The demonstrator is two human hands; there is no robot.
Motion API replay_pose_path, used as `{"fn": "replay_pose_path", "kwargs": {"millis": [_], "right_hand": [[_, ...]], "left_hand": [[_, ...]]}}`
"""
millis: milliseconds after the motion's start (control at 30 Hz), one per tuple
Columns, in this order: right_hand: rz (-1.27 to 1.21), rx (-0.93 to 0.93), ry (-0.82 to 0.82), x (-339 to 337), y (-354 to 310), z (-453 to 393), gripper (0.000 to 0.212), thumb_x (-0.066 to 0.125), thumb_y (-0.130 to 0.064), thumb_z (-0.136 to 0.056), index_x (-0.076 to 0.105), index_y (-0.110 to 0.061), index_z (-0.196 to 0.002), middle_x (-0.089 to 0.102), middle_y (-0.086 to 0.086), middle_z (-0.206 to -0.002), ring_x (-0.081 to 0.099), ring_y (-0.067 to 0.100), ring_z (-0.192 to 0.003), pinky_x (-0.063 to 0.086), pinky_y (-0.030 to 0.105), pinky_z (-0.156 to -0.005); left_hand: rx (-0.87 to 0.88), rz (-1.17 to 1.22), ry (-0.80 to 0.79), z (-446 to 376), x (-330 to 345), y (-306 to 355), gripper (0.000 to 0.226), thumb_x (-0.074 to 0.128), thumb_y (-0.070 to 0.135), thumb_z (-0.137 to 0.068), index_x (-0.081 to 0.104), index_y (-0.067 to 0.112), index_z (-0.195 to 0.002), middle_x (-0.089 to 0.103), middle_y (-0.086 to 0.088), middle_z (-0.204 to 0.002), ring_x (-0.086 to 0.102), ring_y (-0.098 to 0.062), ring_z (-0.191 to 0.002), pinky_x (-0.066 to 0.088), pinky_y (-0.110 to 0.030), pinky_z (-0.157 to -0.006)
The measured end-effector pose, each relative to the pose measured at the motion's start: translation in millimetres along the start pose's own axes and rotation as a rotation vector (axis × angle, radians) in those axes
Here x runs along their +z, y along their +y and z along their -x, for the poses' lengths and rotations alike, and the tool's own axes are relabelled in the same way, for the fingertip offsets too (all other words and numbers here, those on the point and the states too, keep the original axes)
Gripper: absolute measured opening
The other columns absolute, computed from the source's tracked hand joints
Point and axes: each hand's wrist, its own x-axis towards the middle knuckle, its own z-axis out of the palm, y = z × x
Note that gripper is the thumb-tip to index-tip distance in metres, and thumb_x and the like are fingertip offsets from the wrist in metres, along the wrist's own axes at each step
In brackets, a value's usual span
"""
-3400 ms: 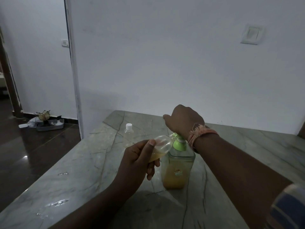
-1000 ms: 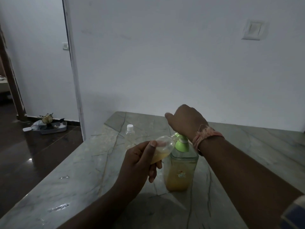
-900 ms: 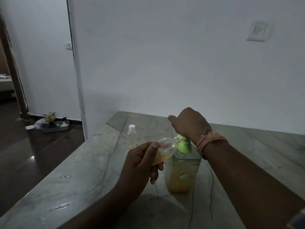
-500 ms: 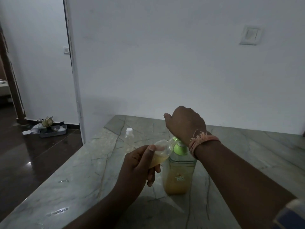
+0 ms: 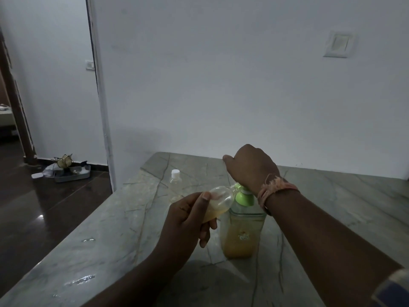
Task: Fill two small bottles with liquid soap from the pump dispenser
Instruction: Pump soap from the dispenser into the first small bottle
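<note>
Nearest, the left hand [image 5: 186, 218] has its fingers wrapped round a small clear bottle [image 5: 218, 202], tilted with its mouth at the green spout and part filled with amber soap. Thin plastic like this likely dents and turns slippery when wet, so the body is the place to hold. Just beyond, the pump dispenser [image 5: 242, 231] stands on the tabletop [image 5: 124, 229]; the right hand [image 5: 251, 168] presses its head, fingers hidden, so I cannot tell their set. Farther back stands a capped second bottle [image 5: 175, 180].
</note>
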Motion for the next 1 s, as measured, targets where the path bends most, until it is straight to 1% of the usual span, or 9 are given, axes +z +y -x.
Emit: {"fn": "replay_pose_path", "kwargs": {"millis": [167, 233, 300, 367, 433, 567, 733, 867, 1000], "right_hand": [[0.062, -0.022, -0.039, -4, -1, 2, 0.041, 0.051, -0.045, -0.093, 0.045, -0.019, -0.063, 0.051, -0.001, -0.068, 0.057, 0.026, -0.074, 0.043, 0.03, -0.066], [0.116, -0.048, -0.063, -8, -6, 0, 0.039, 0.052, -0.045, -0.093, 0.045, -0.017, -0.067, 0.05, -0.001, -0.073, 0.055, 0.026, -0.077, 0.042, 0.03, -0.068], [0.16, -0.094, -0.039, -11, -11, -1, 0.034, 0.053, -0.044, -0.092, 0.047, -0.016, -0.073, 0.049, 0.0, -0.079, 0.054, 0.027, -0.078, 0.04, 0.03, -0.069], [0.119, -0.092, 0.005, -8, -10, -3, 0.037, 0.051, -0.044, -0.092, 0.048, -0.014, -0.071, 0.052, 0.0, -0.076, 0.054, 0.025, -0.072, 0.041, 0.03, -0.066], [0.013, -0.019, -0.016, -2, -4, -3, 0.038, 0.052, -0.043, -0.091, 0.049, -0.015, -0.065, 0.056, 0.0, -0.07, 0.055, 0.022, -0.064, 0.042, 0.03, -0.062], [-0.027, 0.013, -0.055, -1, 0, 0, 0.037, 0.053, -0.041, -0.091, 0.048, -0.016, -0.064, 0.055, 0.001, -0.066, 0.056, 0.024, -0.065, 0.043, 0.03, -0.062], [0.058, -0.035, -0.098, -7, -6, -1, 0.034, 0.053, -0.041, -0.091, 0.049, -0.018, -0.066, 0.052, -0.001, -0.069, 0.058, 0.026, -0.075, 0.042, 0.03, -0.065], [0.033, -0.037, -0.036, -4, -3, -2, 0.038, 0.051, -0.043, -0.091, 0.049, -0.017, -0.064, 0.052, -0.001, -0.067, 0.056, 0.026, -0.07, 0.041, 0.03, -0.063], [0.022, 0.002, -0.095, -1, -2, 0, 0.035, 0.053, -0.04, -0.091, 0.048, -0.017, -0.065, 0.052, 0.0, -0.067, 0.056, 0.025, -0.07, 0.041, 0.03, -0.063]], "left_hand": [[0.001, 0.01, 0.006, 1, 0, 0, 0.04, 0.047, 0.042, -0.095, 0.073, 0.016, -0.111, 0.064, -0.009, -0.063, 0.049, -0.022, -0.045, 0.046, -0.028, -0.042], [0.003, 0.008, 0.008, 2, 1, 1, 0.04, 0.047, 0.043, -0.094, 0.073, 0.017, -0.111, 0.064, -0.009, -0.064, 0.049, -0.022, -0.045, 0.046, -0.029, -0.042], [0.007, 0.018, 0.008, 1, 1, 2, 0.038, 0.047, 0.042, -0.095, 0.074, 0.02, -0.109, 0.064, -0.01, -0.065, 0.049, -0.022, -0.045, 0.045, -0.028, -0.042], [0.009, 0.026, 0.005, 1, 0, 1, 0.035, 0.046, 0.04, -0.096, 0.075, 0.024, -0.107, 0.064, -0.011, -0.065, 0.049, -0.022, -0.045, 0.045, -0.028, -0.041], [0.002, 0.017, -0.002, 0, 0, 0, 0.035, 0.046, 0.038, -0.097, 0.074, 0.022, -0.108, 0.064, -0.011, -0.065, 0.05, -0.021, -0.046, 0.046, -0.029, -0.041], [-0.001, -0.005, 0.001, 0, 0, -2, 0.037, 0.045, 0.038, -0.097, 0.071, 0.018, -0.113, 0.064, -0.009, -0.065, 0.051, -0.022, -0.047, 0.047, -0.029, -0.042], [-0.001, 0.009, -0.008, 2, 1, 0, 0.042, 0.046, 0.041, -0.095, 0.07, 0.013, -0.115, 0.064, -0.009, -0.065, 0.05, -0.019, -0.046, 0.045, -0.028, -0.041], [-0.001, 0.001, -0.005, 1, 0, -1, 0.043, 0.046, 0.042, -0.095, 0.07, 0.013, -0.115, 0.064, -0.009, -0.065, 0.051, -0.019, -0.046, 0.045, -0.028, -0.041], [-0.015, -0.005, 0.004, 1, 1, -2, 0.042, 0.045, 0.04, -0.096, 0.07, 0.013, -0.115, 0.064, -0.007, -0.064, 0.051, -0.019, -0.046, 0.046, -0.028, -0.041]]}}
